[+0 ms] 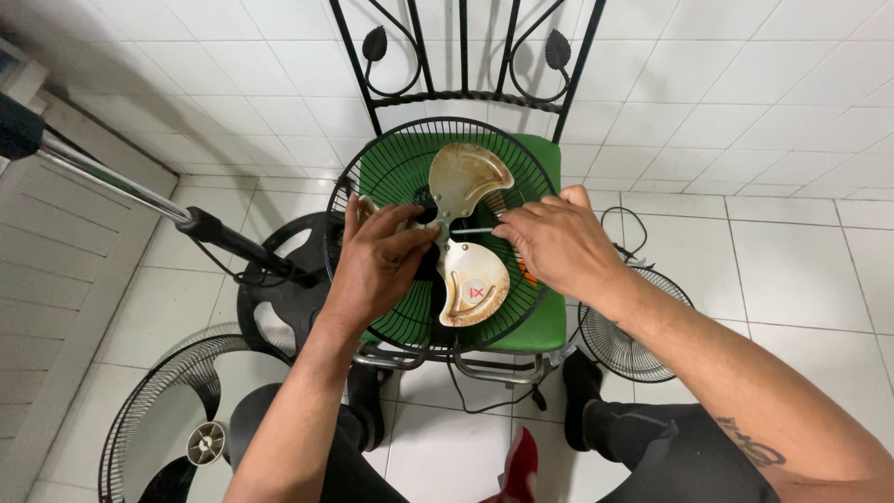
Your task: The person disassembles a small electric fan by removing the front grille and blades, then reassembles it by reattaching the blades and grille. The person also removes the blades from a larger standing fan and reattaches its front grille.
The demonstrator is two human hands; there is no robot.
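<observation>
Left hand (382,256) clamped on the hub of a beige three-blade fan blade (466,177), right hand (559,244) pinching a thin metal tool (475,230) at its centre, round red-marked sticker (476,292) on the lower blade, blade inside a wire fan guard (391,168) on a green chair (540,326), two more guards on the floor (792,270)

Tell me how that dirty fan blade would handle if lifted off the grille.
The fan blade looks like thin translucent plastic, so probably light and slightly flexible. Its grime may make it greasy in the left hand. While the right hand works at its hub, the rear grille on the green chair seat might shift or tip.
</observation>
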